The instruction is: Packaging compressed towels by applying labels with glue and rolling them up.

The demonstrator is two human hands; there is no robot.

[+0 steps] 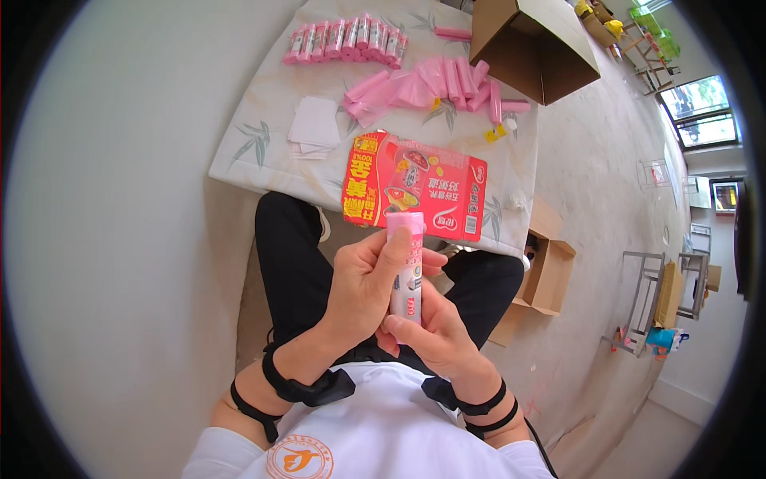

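Upright in front of my lap is a pink plastic-bag roll [413,254] with a white and pink printed label around it. My left hand [361,278] closes around its upper part from the left, thumb along its side. Lower down, my right hand [440,329] grips the roll from the right, its thumb across the label near the bottom end. Just beyond the hands, a flattened red and yellow carton [435,188] lies at the table's near edge. A stack of white paper sheets [314,121] sits to the left of it.
Labelled pink rolls [351,40] are piled at the table's far left. Loose unlabelled pink rolls [456,80] lie mid-table, near a small yellow item [496,134]. An open cardboard box [550,40] stands far right. Another open box [552,275] is on the floor at right.
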